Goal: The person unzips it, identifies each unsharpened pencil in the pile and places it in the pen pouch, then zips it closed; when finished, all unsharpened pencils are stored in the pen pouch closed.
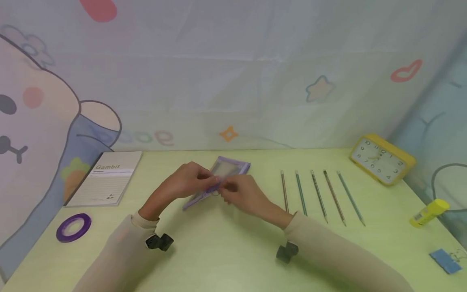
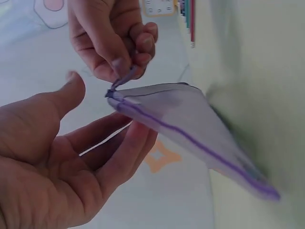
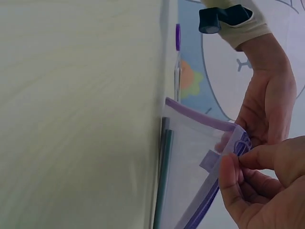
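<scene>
A see-through zip pouch (image 1: 227,167) with purple trim tilts up from the table between both hands. My right hand (image 1: 248,195) pinches its purple zipper pull (image 2: 125,79) between thumb and finger, at the pouch's upper corner. My left hand (image 1: 184,181) supports the pouch from behind; in the left wrist view its fingers (image 2: 125,155) are stretched along the back near that corner, and the thumb stands apart from it. Through the clear side in the right wrist view, two dark green sticks (image 3: 166,167) show near the bottom.
Several pencils (image 1: 319,196) lie in a row to the right of the pouch. Further right are a yellow clock (image 1: 381,160), a glue stick (image 1: 428,213) and a blue binder clip (image 1: 446,260). On the left lie a notebook (image 1: 106,180) and a purple tape roll (image 1: 85,221).
</scene>
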`<state>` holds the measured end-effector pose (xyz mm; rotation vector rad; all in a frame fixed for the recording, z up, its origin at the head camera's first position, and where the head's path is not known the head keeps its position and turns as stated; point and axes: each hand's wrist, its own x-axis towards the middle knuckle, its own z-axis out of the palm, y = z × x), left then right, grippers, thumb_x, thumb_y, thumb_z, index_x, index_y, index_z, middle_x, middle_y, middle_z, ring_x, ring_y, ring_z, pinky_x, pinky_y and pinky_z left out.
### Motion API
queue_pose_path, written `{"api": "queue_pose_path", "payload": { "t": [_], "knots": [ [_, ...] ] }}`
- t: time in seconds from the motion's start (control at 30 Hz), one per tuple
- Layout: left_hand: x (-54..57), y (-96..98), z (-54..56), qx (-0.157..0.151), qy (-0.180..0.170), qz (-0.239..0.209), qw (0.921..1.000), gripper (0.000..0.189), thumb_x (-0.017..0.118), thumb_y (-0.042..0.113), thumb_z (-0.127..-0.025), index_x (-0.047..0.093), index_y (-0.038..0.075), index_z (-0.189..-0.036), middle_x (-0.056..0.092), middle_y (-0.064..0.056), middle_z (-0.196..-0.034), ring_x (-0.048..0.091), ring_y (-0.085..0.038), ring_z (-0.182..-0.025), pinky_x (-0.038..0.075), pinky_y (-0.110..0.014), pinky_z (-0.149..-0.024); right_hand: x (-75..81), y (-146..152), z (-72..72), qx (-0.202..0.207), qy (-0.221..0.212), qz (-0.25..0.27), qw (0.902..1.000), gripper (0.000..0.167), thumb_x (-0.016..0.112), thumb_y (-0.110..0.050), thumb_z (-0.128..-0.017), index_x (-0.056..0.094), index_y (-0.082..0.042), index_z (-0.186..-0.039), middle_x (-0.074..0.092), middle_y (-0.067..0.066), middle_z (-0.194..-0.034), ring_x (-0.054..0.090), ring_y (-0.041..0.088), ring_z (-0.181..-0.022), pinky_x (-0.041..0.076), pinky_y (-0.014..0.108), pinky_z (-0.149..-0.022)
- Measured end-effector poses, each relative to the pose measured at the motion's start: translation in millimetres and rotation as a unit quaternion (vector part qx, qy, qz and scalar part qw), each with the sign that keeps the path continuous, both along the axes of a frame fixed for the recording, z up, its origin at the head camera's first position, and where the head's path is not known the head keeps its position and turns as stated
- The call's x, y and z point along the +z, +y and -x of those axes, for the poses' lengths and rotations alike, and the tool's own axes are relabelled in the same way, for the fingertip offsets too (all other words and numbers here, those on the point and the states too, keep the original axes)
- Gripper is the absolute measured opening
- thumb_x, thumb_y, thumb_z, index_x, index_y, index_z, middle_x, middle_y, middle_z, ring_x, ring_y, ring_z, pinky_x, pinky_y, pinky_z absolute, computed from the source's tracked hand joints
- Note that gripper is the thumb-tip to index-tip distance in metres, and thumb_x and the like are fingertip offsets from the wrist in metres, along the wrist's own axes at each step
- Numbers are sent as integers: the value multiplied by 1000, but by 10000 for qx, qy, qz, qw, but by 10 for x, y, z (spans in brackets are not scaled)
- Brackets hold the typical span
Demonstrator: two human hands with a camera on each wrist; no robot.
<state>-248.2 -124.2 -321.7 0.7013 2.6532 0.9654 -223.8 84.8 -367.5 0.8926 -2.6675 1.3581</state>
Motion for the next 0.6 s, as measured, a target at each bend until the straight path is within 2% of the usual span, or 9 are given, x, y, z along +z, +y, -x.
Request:
{"api": "queue_pose_path", "payload": {
  "t": [0.1, 0.17, 0.3, 0.37, 0.43, 0.6],
  "knots": [
    [50, -34, -64, -55, 80, 69, 9999, 27, 70, 40, -95, 79, 15, -99, 74, 6, -85, 66, -8, -76, 52, -30, -70, 41, -11, 17, -86, 42, 93, 9999, 13, 63, -8, -97, 75, -2, -96, 74, 13, -81, 62, 2, -62, 53, 20, -60],
    [54, -39, -107, 58, 290, 23, 9996, 27, 76, 36, -90, 80, 13, -104, 79, 0, -99, 73, -12, -88, 57, -33, -77, 62, -14, 25, -167, 25, 165, 9997, 12, 64, -7, -97, 74, -1, -96, 74, 15, -83, 64, 7, -63, 54, 21, -60],
    [34, -1, -183, 384, 1090, -94, 9933, 15, 81, 24, -86, 81, 11, -92, 80, -2, -88, 74, -13, -78, 58, -31, -70, 99, -14, 46, -279, 12, 328, 9991, 12, 63, -6, -96, 73, 0, -94, 73, 13, -82, 70, 23, -68, 55, 21, -59],
    [30, 20, -209, 529, 1513, -93, 9870, 10, 81, 19, -86, 82, 10, -89, 79, -3, -84, 73, -13, -74, 57, -30, -67, 142, -15, 57, -322, 47, 372, 9988, 12, 63, -7, -97, 73, -1, -93, 73, 12, -82, 71, 25, -70, 55, 22, -62],
    [44, 42, -227, 655, 1854, -73, 9804, 6, 80, 15, -86, 82, 10, -87, 79, -3, -82, 73, -12, -70, 56, -29, -64, 203, -12, 73, -350, 171, 334, 9987, 13, 63, -8, -97, 73, -2, -91, 74, 10, -82, 71, 22, -72, 56, 22, -66],
    [115, 89, -263, 910, 2456, -213, 9648, 7, 78, 7, -86, 83, 7, -91, 79, -7, -83, 72, -15, -68, 55, -29, -61, 432, 20, 127, -429, 538, -8, 9976, 14, 64, -10, -97, 73, -4, -88, 75, 7, -85, 69, 11, -77, 55, 25, -74]
  ]
}}
